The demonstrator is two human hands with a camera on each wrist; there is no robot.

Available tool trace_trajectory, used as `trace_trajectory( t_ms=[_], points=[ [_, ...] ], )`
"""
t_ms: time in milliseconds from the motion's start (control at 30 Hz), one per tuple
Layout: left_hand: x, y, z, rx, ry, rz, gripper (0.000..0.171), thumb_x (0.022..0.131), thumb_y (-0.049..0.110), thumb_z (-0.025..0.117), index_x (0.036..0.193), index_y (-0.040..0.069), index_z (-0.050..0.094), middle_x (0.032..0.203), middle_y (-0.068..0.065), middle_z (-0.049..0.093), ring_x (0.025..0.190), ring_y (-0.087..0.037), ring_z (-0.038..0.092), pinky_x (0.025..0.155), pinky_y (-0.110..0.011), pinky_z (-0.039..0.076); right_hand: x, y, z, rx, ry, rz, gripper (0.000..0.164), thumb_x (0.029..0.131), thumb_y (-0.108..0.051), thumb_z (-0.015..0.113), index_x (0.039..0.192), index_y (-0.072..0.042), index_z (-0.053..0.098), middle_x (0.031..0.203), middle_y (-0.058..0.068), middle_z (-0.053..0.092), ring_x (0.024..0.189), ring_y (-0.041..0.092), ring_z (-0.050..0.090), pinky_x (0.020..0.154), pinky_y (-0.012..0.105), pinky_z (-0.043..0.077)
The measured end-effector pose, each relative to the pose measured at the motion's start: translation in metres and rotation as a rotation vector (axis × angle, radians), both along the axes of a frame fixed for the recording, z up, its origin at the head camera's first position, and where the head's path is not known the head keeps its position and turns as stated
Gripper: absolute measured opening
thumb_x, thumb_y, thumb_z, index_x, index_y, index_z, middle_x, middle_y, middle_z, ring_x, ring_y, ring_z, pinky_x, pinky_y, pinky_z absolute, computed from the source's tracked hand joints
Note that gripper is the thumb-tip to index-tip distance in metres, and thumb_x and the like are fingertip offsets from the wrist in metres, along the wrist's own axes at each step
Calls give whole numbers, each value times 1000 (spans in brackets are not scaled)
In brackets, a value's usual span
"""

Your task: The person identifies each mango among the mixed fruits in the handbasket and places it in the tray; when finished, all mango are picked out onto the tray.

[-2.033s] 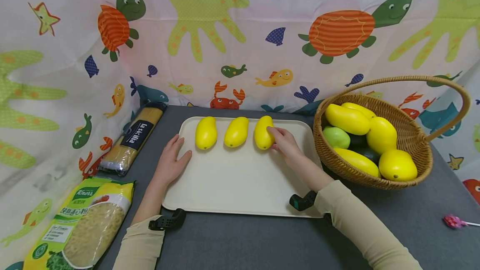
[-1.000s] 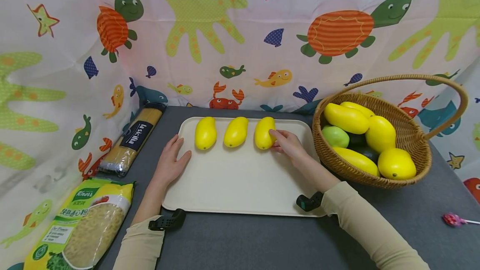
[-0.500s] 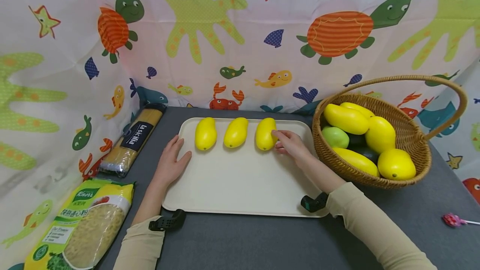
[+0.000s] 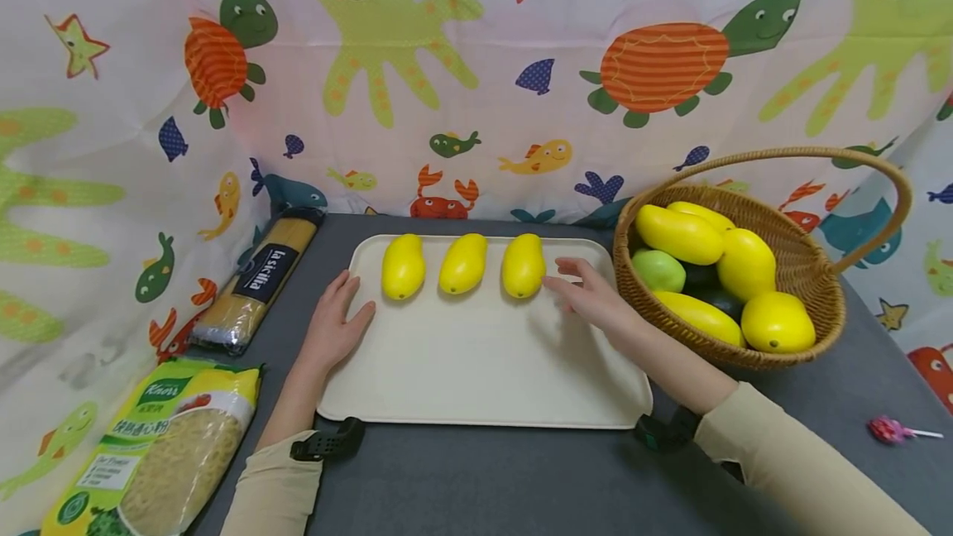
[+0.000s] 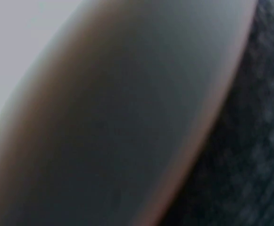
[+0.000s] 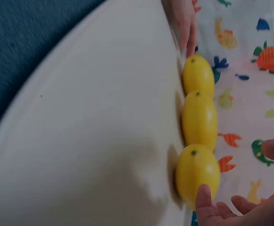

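Three yellow mangoes stand in a row along the far side of a cream tray (image 4: 484, 370): a left mango (image 4: 403, 267), a middle mango (image 4: 462, 264) and a right mango (image 4: 524, 266). My right hand (image 4: 593, 298), fingers loosely spread, hovers just right of the right mango and holds nothing. The right wrist view shows its fingers (image 6: 204, 197) overlapping the nearest mango (image 6: 197, 172). At the tray's left edge rests my left hand (image 4: 332, 329), fingers extended and thumb over the rim. Only a blurred dark shape fills most of the left wrist view.
A wicker basket (image 4: 830, 304) of yellow fruit, a green fruit (image 4: 658, 271) and dark fruit stands right of the tray. To the left lie a spaghetti pack (image 4: 256, 279) and a Knorr pasta bag (image 4: 152, 445). A lollipop (image 4: 889, 428) lies far right. A printed curtain (image 4: 521, 106) hangs behind.
My right hand has let go of the right mango and drawn back to the right, its fingers spreading. My left hand has stayed at the tray's edge; the mangoes stay in their row.
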State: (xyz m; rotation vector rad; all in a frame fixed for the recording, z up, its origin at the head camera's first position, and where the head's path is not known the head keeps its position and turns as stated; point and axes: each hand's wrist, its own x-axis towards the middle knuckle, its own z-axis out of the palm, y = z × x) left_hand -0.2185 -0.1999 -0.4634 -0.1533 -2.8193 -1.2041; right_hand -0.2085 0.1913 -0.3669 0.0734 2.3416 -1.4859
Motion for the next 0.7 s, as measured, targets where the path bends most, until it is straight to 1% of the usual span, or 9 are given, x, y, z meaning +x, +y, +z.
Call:
trace_trajectory(
  t_ms=[33, 100, 200, 267, 333, 433, 567, 667, 700],
  points=[
    [0, 0, 0, -1, -2, 0, 62, 99, 27, 56, 149, -2, 34, 160, -18, 18, 145, -39, 17, 113, -58, 18, 6, 3, 5, 9, 9, 36, 71, 98, -42, 55, 153, -8, 24, 156, 16, 24, 133, 34, 37, 106, 47, 39],
    [0, 0, 0, -3, -6, 0, 62, 99, 27, 55, 149, -2, 34, 160, -18, 18, 145, -39, 17, 113, -58, 18, 17, 10, 16, 22, 23, 97, 72, 97, -44, 57, 152, -8, 26, 155, 16, 25, 131, 36, 39, 104, 47, 40],
    [1, 0, 1, -11, -13, 3, 62, 99, 27, 55, 150, -2, 33, 160, -17, 17, 145, -38, 17, 113, -58, 18, 32, 22, 32, 12, 55, 162, 68, 97, -40, 58, 150, -6, 30, 153, 18, 30, 127, 37, 43, 98, 41, 47],
    [1, -1, 2, -15, -15, 6, 62, 100, 28, 55, 150, -2, 33, 160, -17, 17, 145, -38, 16, 113, -58, 18, 39, 30, 43, 10, 85, 190, 66, 98, -37, 58, 148, -4, 32, 150, 18, 34, 123, 35, 46, 93, 36, 49],
    [1, -1, 2, -17, -15, 9, 62, 100, 28, 54, 150, -2, 33, 160, -17, 16, 145, -38, 16, 113, -58, 18, 44, 39, 53, 16, 122, 208, 61, 99, -35, 57, 147, -4, 35, 148, 18, 38, 120, 33, 49, 90, 33, 51],
    [1, -2, 2, -14, -13, 9, 62, 100, 29, 54, 150, -2, 33, 160, -17, 16, 145, -39, 16, 113, -58, 18, 48, 55, 65, 58, 192, 219, 55, 100, -33, 56, 144, -4, 40, 145, 17, 43, 117, 32, 53, 88, 33, 52],
    [1, -3, 1, -12, -13, 3, 62, 100, 29, 54, 150, -2, 33, 160, -17, 16, 145, -39, 16, 112, -59, 18, 45, 78, 78, 216, 287, 192, 50, 99, -34, 57, 140, -7, 48, 139, 15, 50, 115, 32, 54, 86, 37, 52],
    [0, -1, 0, -13, -16, -1, 62, 100, 29, 54, 150, -2, 33, 160, -17, 17, 144, -40, 17, 112, -59, 19, 36, 94, 86, 383, 355, 164, 49, 97, -38, 59, 137, -9, 51, 135, 15, 54, 115, 33, 54, 87, 45, 51],
    [0, -1, 0, -14, -17, -2, 62, 100, 29, 54, 150, -2, 33, 160, -18, 17, 144, -40, 17, 112, -59, 19, 32, 100, 88, 431, 385, 163, 49, 97, -37, 59, 136, -8, 52, 134, 17, 55, 114, 35, 54, 87, 49, 50]
  ],
)
